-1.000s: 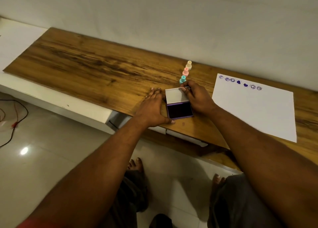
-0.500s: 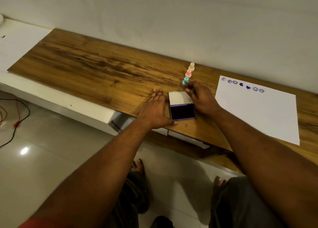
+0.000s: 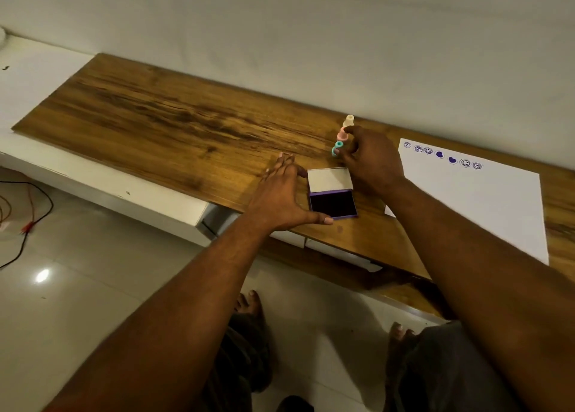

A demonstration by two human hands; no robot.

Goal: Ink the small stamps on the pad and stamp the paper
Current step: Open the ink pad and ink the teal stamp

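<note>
Plastic teal stamp (image 3: 337, 148) looks light, rigid, tippy; I'd pinch its narrow stem. My right hand (image 3: 370, 159) curls around it, grip unclear; left hand (image 3: 280, 193) lies flat, spread, beside the ink pad (image 3: 333, 204).

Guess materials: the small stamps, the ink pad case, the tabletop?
Small stamps: the teal stamp, pink stamp and cream stamp look like moulded plastic, with smooth, uniform pastel colour.
Ink pad: thin purple rim and a pale, glossy open lid suggest plastic, though it could be tin; the dark inked surface looks matte.
Tabletop: wood grain with a slight sheen, probably laminate or veneer.
</note>
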